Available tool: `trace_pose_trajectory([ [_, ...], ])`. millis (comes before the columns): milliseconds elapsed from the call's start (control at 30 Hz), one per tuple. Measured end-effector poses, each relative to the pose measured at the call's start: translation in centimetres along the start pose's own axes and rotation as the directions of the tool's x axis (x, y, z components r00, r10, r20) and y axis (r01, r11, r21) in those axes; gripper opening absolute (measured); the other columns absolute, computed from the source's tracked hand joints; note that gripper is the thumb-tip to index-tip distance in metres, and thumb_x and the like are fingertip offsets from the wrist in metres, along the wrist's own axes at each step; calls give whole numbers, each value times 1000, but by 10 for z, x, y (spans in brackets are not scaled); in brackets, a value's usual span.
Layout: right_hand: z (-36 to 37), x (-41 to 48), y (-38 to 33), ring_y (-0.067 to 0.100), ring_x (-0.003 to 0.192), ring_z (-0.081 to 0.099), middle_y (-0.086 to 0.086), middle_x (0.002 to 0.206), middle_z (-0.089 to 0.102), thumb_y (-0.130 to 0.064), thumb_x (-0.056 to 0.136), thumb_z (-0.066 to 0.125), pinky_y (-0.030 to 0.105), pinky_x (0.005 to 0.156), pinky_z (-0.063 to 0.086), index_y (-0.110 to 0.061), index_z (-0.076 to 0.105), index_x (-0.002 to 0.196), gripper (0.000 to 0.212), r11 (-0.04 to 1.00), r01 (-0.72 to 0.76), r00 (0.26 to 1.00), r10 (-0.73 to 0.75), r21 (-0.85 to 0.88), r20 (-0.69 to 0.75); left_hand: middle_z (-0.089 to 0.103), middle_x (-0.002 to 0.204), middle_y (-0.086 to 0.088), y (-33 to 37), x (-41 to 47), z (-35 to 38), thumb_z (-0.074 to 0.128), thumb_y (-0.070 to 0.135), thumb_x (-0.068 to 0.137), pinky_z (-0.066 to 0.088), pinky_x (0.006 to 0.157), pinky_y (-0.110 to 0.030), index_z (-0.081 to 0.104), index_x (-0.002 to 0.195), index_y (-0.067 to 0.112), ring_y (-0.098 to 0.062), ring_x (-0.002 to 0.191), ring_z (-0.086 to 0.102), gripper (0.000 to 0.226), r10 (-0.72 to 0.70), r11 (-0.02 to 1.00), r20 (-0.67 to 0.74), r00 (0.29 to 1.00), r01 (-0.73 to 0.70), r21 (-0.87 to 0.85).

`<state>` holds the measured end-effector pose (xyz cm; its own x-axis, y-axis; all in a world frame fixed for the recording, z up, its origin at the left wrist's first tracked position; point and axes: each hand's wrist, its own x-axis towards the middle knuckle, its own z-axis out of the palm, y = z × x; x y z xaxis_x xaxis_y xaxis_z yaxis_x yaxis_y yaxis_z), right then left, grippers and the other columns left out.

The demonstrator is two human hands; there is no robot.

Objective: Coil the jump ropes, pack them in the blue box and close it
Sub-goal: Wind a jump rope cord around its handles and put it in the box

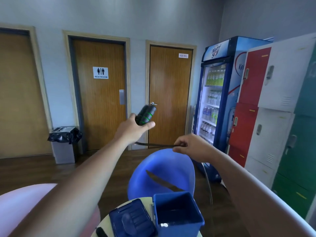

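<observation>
Lockers (280,103) in red, white and green fill the right wall, with a lit drinks fridge (217,100) beside them and three wooden doors (100,93) across the back. A blue chair (164,173) stands below the hands, behind a small round counter (104,224). On that counter the blue box (177,214) sits open, something dark and hard to make out lying at its bottom, and its lid (131,219) lies flat just to its left.

The left hand (133,129) is raised out front, fingers wrapped tight round a pair of black jump-rope handles (146,115) with green rings — the two held together as one bundle. From under that hand the black rope (153,145) runs taut across to the right hand (191,147), whose fingers pinch it above the chair back. Past the right hand the rope drops in a blurred line beside the box — a dark streak also crosses the chair seat.
</observation>
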<state>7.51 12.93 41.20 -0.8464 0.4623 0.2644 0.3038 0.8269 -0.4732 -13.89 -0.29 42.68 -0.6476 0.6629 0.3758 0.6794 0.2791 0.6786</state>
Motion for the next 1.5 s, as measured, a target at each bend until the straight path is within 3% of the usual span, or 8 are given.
trace_pose_trajectory([
  [167,-21,6,-12,21,73,66,1,79,74,-35,85,77,39,67,55,-25,75,83,10,999,53,995,-53,-4,-90,66,81,3,-11,-9,-10,31,90,78,49,58,-32,56,102,29,-12,67,64,71,187,860,329,926,-316,400],
  [367,-28,8,-17,4,66,58,-7,72,71,-38,78,82,23,63,45,-25,76,77,15,990,115,983,-102,82,-151,69,96,7,1,-35,-28,32,95,76,52,77,-39,60,120,37,-11,85,65,78,295,825,575,763,-507,250],
  [567,-20,4,-21,-3,59,51,-13,62,64,-28,77,84,13,58,39,-20,73,71,14,940,186,978,-148,287,-149,61,86,17,14,-54,-45,68,59,78,46,70,-31,49,129,38,-4,80,59,58,277,790,688,671,-566,234],
  [767,7,1,-16,9,48,41,5,62,51,-33,82,72,25,52,32,-12,69,72,23,664,196,971,-29,722,-237,62,130,19,13,-59,-60,67,46,75,43,104,-28,49,139,32,-3,121,57,68,359,887,666,654,-460,-27],
  [900,28,4,-10,9,47,35,1,58,49,-23,95,61,20,47,27,-19,69,70,26,488,178,976,21,854,-215,68,108,22,8,-58,-59,72,36,77,50,82,-20,52,132,34,-3,98,64,58,358,932,612,706,-307,-191],
  [1067,46,-1,-24,11,49,38,0,74,65,-20,103,52,21,47,29,-28,72,73,38,607,137,977,49,782,-210,58,76,-3,-1,-51,-51,78,39,66,33,52,-32,52,124,19,-26,69,41,66,291,903,522,802,-50,-426],
  [1233,60,-4,-29,10,46,47,-4,79,71,-19,105,49,20,48,37,-26,66,108,19,734,61,985,66,676,-161,64,86,-11,0,-44,-43,83,36,67,33,46,-27,52,121,10,-18,61,43,67,175,863,348,921,26,-504],
  [1500,52,-8,-35,10,48,49,-4,76,71,-18,98,56,18,47,43,-26,66,98,13,955,22,995,10,295,-104,59,108,1,-12,-27,-43,79,44,84,39,56,-26,44,132,22,-14,78,58,64,75,985,47,996,-81,152],
])
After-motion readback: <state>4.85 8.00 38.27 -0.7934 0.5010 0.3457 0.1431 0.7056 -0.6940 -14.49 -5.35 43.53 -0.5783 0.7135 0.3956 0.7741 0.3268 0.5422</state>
